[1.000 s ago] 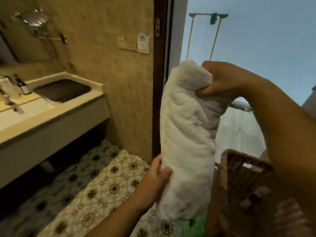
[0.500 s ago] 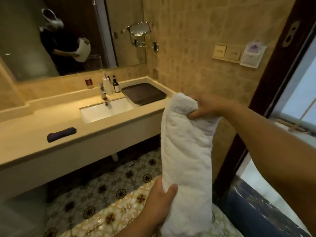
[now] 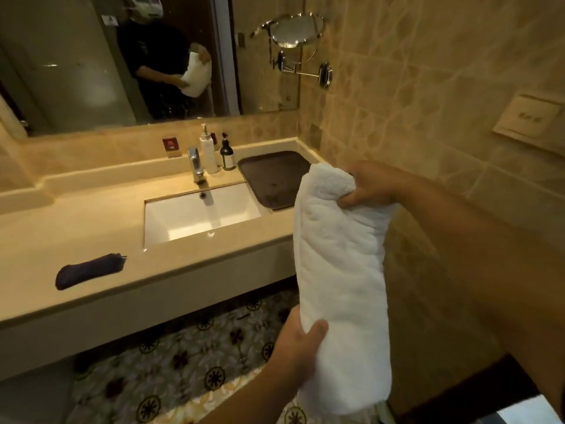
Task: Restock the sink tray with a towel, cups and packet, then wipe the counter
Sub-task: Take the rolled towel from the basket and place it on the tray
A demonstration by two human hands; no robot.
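A rolled white towel [image 3: 339, 286] hangs upright in front of me, held at both ends. My right hand [image 3: 370, 186] grips its top end; my left hand [image 3: 298, 347] clasps its lower part from the left. Behind the towel's top lies a dark brown tray [image 3: 272, 179] on the beige counter [image 3: 91, 228], right of the white sink [image 3: 198, 214]. The tray's right part is hidden by the towel. A dark blue rolled cloth [image 3: 88, 269] lies near the counter's front left edge.
A chrome tap [image 3: 195, 165], a white pump bottle [image 3: 208, 151] and a dark bottle [image 3: 227, 154] stand behind the sink. A round swing-arm mirror [image 3: 295, 30] juts from the tiled right wall. Patterned floor tiles [image 3: 171, 368] lie below the counter.
My view has swung left from the doorway and closed in on the sink counter. Both hands keep the same hold on the towel, now lower and nearer the tray.
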